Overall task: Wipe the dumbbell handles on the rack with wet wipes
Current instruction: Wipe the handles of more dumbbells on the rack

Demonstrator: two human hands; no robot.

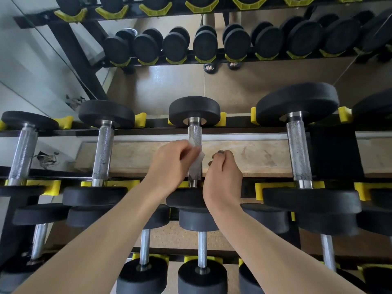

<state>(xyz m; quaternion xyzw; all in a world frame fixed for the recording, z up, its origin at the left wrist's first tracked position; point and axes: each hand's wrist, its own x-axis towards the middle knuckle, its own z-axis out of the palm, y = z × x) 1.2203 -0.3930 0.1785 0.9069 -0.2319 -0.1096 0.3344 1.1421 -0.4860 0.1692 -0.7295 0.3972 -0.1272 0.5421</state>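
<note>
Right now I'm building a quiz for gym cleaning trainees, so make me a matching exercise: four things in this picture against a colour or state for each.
Column one:
1. wet wipe
2. left hand
3. rack cradles
4. dumbbell heads

Column two:
A. yellow
B. black
C. draped white over the middle handle
D. pinching the wipe

Pairs: 1-C, 2-D, 3-A, 4-B

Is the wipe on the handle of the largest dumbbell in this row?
No. The wipe lies along the middle dumbbell's handle, pinched by the left hand; the largest dumbbell sits untouched to the right.
</note>
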